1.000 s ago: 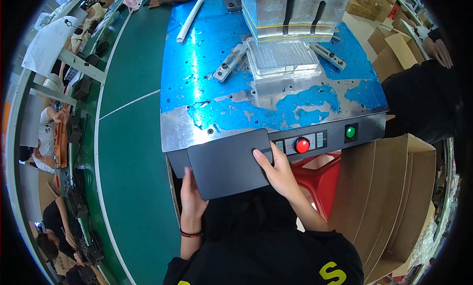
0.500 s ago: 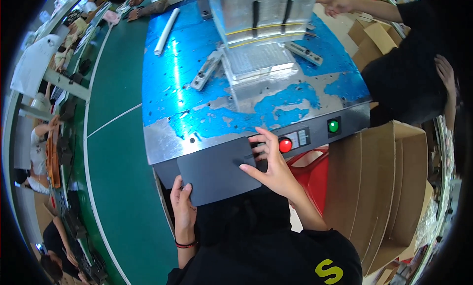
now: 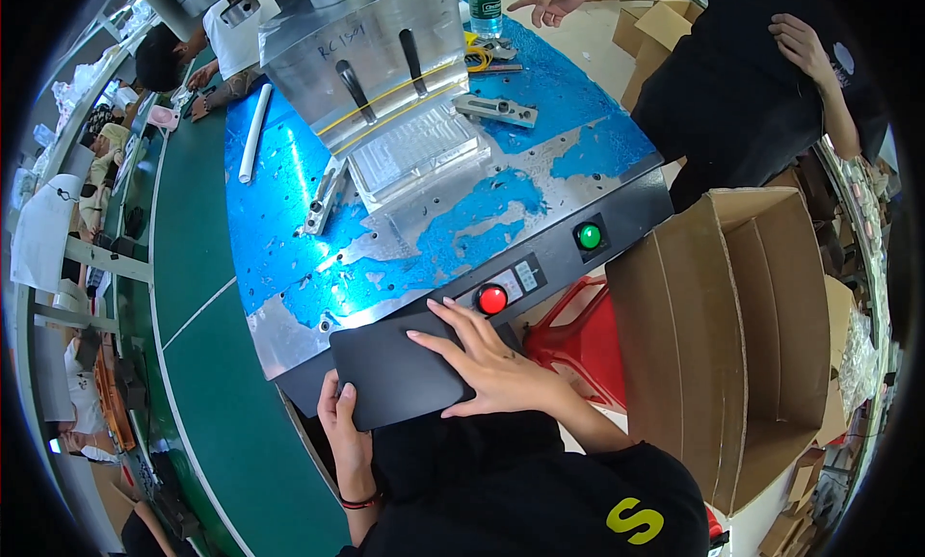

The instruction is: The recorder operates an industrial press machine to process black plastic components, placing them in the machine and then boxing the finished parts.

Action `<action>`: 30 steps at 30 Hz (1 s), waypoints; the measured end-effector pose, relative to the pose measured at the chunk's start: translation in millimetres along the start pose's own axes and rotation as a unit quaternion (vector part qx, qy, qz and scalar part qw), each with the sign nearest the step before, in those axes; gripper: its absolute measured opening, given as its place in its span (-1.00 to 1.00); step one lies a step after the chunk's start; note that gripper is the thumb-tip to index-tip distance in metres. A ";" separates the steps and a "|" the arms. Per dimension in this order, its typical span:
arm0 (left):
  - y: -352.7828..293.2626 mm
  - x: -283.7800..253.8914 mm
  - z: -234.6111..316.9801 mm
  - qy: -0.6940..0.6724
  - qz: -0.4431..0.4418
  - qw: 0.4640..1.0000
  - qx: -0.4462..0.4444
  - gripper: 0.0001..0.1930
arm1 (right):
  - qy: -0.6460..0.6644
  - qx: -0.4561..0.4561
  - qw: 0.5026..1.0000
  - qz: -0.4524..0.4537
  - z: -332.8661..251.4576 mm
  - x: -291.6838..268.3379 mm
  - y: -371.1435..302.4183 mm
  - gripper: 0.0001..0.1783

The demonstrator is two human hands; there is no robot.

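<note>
A thin dark grey rectangular panel with rounded corners [image 3: 390, 374] is in front of me, just off the near edge of the machine table. My left hand [image 3: 347, 432] grips its lower left corner, thumb on the upper face and the other fingers mostly hidden. Across the panel's right part lies my right hand [image 3: 493, 369], fingers stretched and spread over the surface, thumb by the lower right corner. Close to its fingertips sits a round red button [image 3: 491, 299] on the machine's front panel.
A metal press block [image 3: 376, 56] stands over a clear plate [image 3: 414, 157] on the blue, scuffed table [image 3: 482, 210]. A green button [image 3: 589, 236] is farther right. Cardboard boxes [image 3: 674, 355] and a red stool [image 3: 578, 340] stand at right. Another person's hand [image 3: 554, 0] reaches in at back right.
My right hand has slid from the panel's right edge onto its upper face. The view has turned, so the machine appears farther left and tilted.
</note>
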State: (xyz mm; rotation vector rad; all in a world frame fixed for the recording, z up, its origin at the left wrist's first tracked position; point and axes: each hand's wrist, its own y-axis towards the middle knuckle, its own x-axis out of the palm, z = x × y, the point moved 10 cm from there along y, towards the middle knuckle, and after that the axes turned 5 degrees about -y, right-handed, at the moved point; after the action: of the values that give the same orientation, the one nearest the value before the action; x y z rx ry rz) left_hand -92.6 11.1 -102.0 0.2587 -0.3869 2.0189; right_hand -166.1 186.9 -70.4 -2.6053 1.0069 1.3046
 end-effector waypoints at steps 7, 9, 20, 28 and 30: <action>2.5 27.3 10.0 0.088 -0.071 0.994 0.012 -0.80 | 0.085 0.001 0.996 -0.040 12.1 -9.7 -14.7 0.23; 4.4 40.2 17.8 0.044 -0.064 0.997 0.005 -0.82 | 0.091 -0.005 0.996 -0.019 19.0 -18.8 -18.2 0.12; -4.0 53.5 -10.0 -0.011 -0.086 0.995 -0.045 -0.77 | 0.352 0.083 0.929 0.075 45.8 -32.2 -32.7 -0.42; -22.8 46.4 -51.1 0.081 -0.130 0.978 -0.139 -0.62 | 0.395 0.098 0.909 0.088 50.5 -30.1 -30.2 -0.60; -19.5 47.8 -49.0 0.043 -0.107 0.984 -0.137 -0.61 | 0.376 0.079 0.914 0.134 43.1 -42.9 -27.3 -0.59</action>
State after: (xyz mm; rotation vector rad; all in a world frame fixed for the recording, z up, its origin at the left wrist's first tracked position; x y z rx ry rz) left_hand -98.0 77.2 -127.8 0.0393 -0.5533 1.7359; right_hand -198.8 245.0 -72.7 -2.9407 1.5170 0.1570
